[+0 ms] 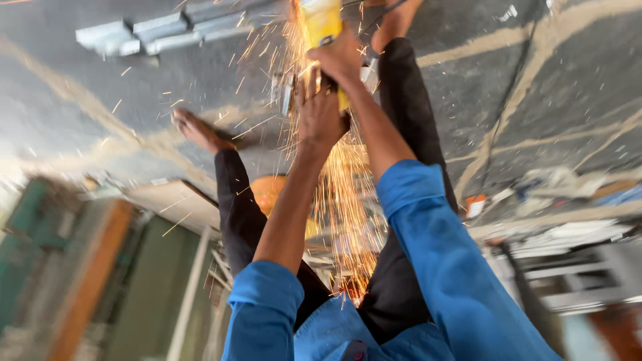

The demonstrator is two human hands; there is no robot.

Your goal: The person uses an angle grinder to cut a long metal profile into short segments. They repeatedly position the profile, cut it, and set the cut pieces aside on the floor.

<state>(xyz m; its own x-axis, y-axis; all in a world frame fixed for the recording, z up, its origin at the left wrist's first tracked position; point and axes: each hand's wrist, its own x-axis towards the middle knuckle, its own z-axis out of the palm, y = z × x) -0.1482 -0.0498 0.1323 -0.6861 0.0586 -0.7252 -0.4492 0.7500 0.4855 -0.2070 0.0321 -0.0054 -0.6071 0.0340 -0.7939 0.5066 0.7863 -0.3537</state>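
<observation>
Both hands grip the yellow angle grinder (322,27), left hand (319,120) nearer the body, right hand (341,57) beyond it, long axis pointing away, sparks (344,194) streaming back.

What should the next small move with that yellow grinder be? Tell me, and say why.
Probably hold the yellow grinder steady and ease it onward. Both hands, left hand and right hand, grip it, and sparks stream back toward the legs.

Grinder (322,23) in both hands (334,87), metal bars (167,33) to its left
</observation>
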